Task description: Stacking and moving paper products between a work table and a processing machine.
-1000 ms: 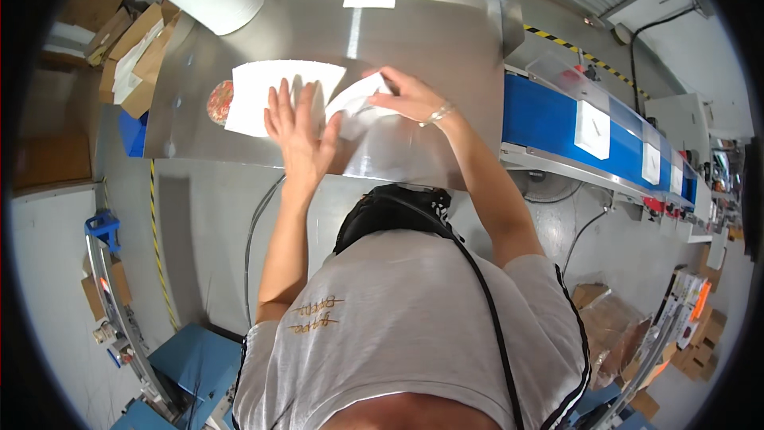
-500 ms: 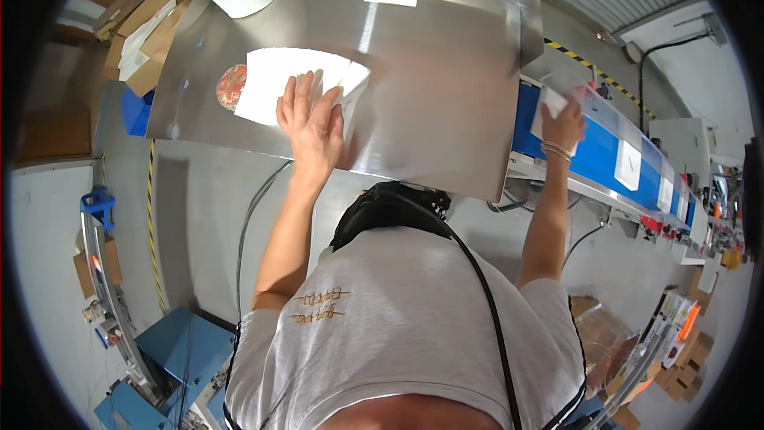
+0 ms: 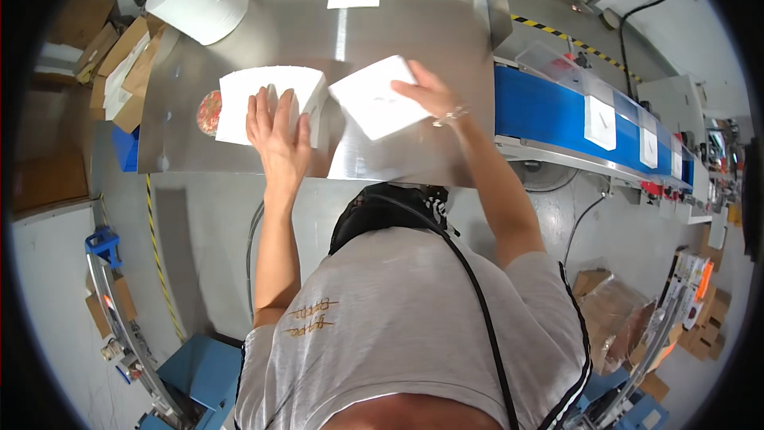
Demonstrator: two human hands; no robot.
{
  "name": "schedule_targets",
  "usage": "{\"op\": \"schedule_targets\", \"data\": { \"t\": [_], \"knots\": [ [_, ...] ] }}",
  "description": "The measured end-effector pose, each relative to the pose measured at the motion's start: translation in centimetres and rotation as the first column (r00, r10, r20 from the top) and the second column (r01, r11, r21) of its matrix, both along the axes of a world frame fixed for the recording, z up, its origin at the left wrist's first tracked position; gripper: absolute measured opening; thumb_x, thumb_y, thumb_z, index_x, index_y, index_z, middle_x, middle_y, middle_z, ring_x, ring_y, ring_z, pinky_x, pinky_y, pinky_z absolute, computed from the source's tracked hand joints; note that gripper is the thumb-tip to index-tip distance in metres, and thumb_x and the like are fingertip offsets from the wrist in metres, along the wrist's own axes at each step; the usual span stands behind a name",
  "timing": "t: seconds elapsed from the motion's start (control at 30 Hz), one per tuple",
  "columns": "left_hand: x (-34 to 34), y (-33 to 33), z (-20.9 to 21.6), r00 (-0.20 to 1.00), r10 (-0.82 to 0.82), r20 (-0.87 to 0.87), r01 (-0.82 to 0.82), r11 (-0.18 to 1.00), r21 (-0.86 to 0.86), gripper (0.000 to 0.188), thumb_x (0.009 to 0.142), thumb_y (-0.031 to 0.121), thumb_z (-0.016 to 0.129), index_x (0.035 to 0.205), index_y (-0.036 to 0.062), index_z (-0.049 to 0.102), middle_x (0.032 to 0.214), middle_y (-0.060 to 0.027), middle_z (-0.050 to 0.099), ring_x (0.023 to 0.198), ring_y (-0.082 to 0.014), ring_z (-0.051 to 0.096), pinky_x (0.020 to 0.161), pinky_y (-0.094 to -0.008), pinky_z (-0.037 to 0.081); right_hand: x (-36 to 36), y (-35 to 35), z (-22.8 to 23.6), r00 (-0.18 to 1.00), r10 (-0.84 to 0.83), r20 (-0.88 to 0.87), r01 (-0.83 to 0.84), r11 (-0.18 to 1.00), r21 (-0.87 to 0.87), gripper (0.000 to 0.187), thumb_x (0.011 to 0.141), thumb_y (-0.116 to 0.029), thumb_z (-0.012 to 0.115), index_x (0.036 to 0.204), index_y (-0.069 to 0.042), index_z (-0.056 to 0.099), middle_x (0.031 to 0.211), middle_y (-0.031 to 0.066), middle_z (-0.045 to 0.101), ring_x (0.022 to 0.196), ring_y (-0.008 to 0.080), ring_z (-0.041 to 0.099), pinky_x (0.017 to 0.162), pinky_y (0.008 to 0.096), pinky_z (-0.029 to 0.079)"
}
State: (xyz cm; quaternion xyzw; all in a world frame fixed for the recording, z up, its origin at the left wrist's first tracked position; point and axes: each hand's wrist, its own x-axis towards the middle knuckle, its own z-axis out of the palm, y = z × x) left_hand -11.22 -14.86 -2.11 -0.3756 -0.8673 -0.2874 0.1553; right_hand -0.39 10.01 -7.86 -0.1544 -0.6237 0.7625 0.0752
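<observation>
The right hand [image 3: 434, 96] has come back from the blue conveyor belt [image 3: 537, 103], where one sheet [image 3: 599, 126] seems now laid; it pinches another white sheet [image 3: 372, 107] over the table [image 3: 422, 24]. The left hand [image 3: 278, 142] rests on the paper stack [image 3: 245, 111], fingers parted, gripping nothing.

sheets [image 3: 370, 107]: white | belt [image 3: 541, 107]: blue | floor tape [image 3: 540, 27]: yellow-black striped | shirt [image 3: 414, 302]: light grey

bright, glare on metal table [image 3: 414, 28], bent edges, dark corners, right fingers [image 3: 422, 91] blurred
</observation>
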Motion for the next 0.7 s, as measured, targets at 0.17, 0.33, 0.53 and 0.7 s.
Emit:
{"op": "schedule_targets", "data": {
  "t": [0.17,0.33,0.53,0.7],
  "knots": [
    [0.1,0.5,0.0,1.0,-0.015,-0.013,0.015,1.0,0.017,0.036,0.08,0.005,0.062,0.116,0.0085,0.062,0.133,-0.0181,0.046,0.128,-0.0388,0.036,0.106,-0.0525,0.025,11.5,11.6,-3.2,0.824,-0.518,0.23,0.343,0.778,0.527,0.038,0.087,-0.035,0.064,0.104,-0.001,0.061,0.088,0.0062,0.064,0.082,0.0137,0.057,0.075,0.0294,0.046],
    [-0.1,0.8,-0.7,0.998,0.012,-0.057,-0.008,0.997,0.072,0.035,0.077,0.003,0.064,0.11,0.0133,0.066,0.133,-0.0132,0.048,0.129,-0.0369,0.036,0.106,-0.0525,0.023,17.1,15.6,-2.4,0.416,-0.909,-0.017,-0.042,-0.038,0.998,0.051,0.075,-0.033,0.072,0.113,-0.003,0.055,0.11,0.0187,0.06,0.1,0.0342,0.057,0.083,0.0398,0.046],
    [0.4,0.8,-0.4,0.997,0.049,-0.061,-0.048,0.998,0.033,0.031,0.073,0.002,0.064,0.101,0.0153,0.069,0.135,-0.0117,0.047,0.133,-0.0361,0.031,0.107,-0.0542,0.017,3.9,6.3,1.1,0.984,-0.086,-0.155,0.175,0.317,0.932,0.054,0.072,-0.021,0.074,0.121,-0.008,0.054,0.117,0.0157,0.056,0.111,0.0338,0.051,0.097,0.0427,0.039],
    [0.1,1.2,-0.2,1.0,-0.01,-0.017,0.01,1.0,0.023,0.03,0.071,0.001,0.064,0.097,0.0163,0.07,0.139,-0.013,0.042,0.135,-0.0386,0.027,0.108,-0.0557,0.015,-6.3,-3.1,1.8,0.973,0.218,-0.07,-0.084,0.625,0.776,0.051,0.073,-0.022,0.074,0.12,-0.021,0.055,0.141,0.0132,0.037,0.131,0.0367,0.029,0.106,0.0457,0.031]
  ]
}}
